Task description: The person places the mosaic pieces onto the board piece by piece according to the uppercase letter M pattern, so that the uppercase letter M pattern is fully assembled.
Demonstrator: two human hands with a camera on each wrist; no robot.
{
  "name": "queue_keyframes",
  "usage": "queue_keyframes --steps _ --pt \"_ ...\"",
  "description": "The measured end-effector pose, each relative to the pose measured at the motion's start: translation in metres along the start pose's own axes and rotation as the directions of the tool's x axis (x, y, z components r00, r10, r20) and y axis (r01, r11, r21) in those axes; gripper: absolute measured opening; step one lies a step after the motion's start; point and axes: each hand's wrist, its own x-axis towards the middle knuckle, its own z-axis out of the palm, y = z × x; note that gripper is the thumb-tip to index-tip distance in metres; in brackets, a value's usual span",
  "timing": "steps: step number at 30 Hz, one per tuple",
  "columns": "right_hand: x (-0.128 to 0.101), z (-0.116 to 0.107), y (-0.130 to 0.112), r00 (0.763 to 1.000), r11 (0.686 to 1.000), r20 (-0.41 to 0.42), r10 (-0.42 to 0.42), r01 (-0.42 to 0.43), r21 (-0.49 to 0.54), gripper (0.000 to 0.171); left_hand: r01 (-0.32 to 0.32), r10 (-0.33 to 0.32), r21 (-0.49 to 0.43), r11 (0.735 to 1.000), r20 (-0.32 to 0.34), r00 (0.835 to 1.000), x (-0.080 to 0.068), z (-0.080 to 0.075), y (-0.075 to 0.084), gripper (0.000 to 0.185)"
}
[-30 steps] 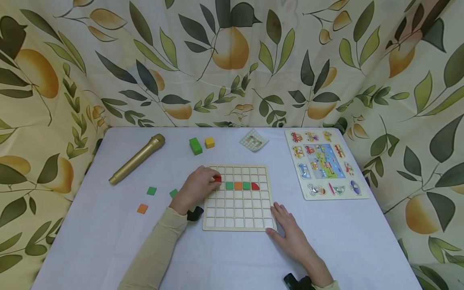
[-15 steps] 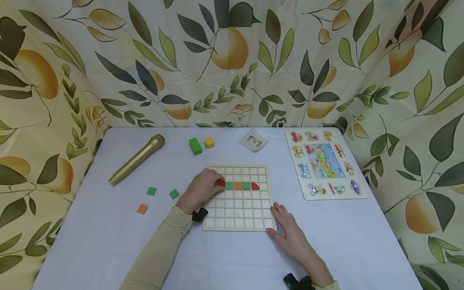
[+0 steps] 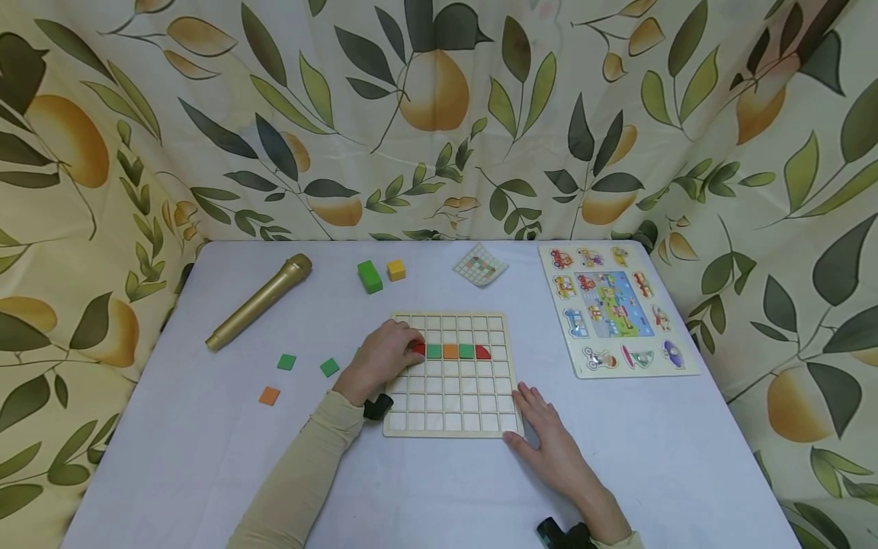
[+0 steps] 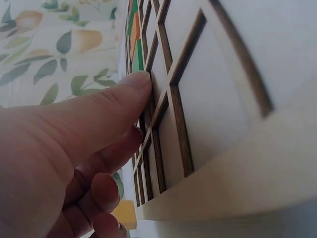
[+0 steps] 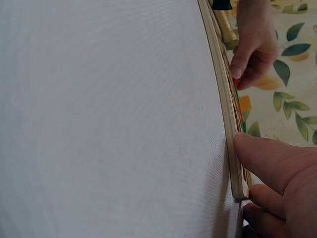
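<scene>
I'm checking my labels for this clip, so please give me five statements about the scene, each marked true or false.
1. The left hand pinches a red piece at the grid board. True.
2. The right hand is lifted clear of the grid board. False: it touches the board's near right corner area.
3. In the grid, an inset orange tile sits between two green tiles. True.
4. The yellow block sits on the grid board. False: it is on the white cloth, beyond the board.
5. A loose orange tile lies on the cloth, left of the board. True.
</scene>
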Motion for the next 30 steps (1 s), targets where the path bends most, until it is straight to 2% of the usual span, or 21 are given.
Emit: queue_keyframes --steps 9,13,17,23,30 --pt "0.0 0.0 -0.001 1.0 1.0 0.001 0.002 -0.002 0.003 0.076 -0.009 0.009 -0.033 0.999 0.002 1.0 -0.001 0.001 -0.006 0.031" --pt "0.001 0.0 -0.001 1.0 1.0 0.0 0.0 0.0 0.0 0.077 0.005 -0.005 -0.072 0.997 -0.003 1.0 -0.006 -0.007 -0.009 0.031" --pt "0.001 0.0 0.0 1.0 1.0 -0.001 -0.005 0.005 0.003 0.076 0.005 -0.008 -0.079 0.997 -0.039 0.999 -0.015 -0.02 -0.015 0.031" --pt "0.0 0.001 0.0 1.0 1.0 -0.003 -0.015 0.015 0.002 0.076 0.065 -0.072 -0.075 0.995 -0.092 0.993 -0.032 -0.036 -0.034 0.033" --pt "-0.001 0.001 0.0 0.999 0.999 -0.031 -0.04 0.04 0.01 0.074 0.129 -0.148 -0.171 0.977 -0.107 0.983 -0.048 -0.046 -0.061 0.033"
